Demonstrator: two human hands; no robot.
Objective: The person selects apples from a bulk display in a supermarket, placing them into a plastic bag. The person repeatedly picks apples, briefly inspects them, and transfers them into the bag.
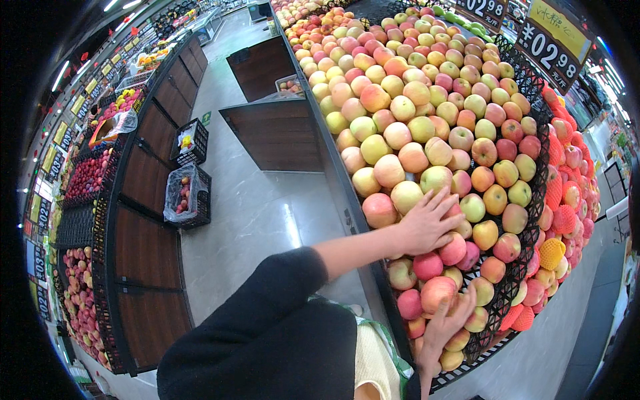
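My left hand reaches across from a black sleeve and lies over the apples heaped on a sloping display. Its fingers are spread over a reddish apple, partly hidden beneath them; whether they grip it is unclear. Nearer to me, my right hand has its thumb and fingers around an apple, mostly hidden by the hand. Against its thumb side lies a large pinkish-red apple. Smaller red apples sit between the two hands. Black lattice shows along the far side of the heap.
A dark rim borders the display. Beyond the lattice are fruits in foam nets. Price signs stand above. Across the aisle, black crates stand on the floor beside a wood-panelled fruit counter. Dark wooden panels jut into the aisle.
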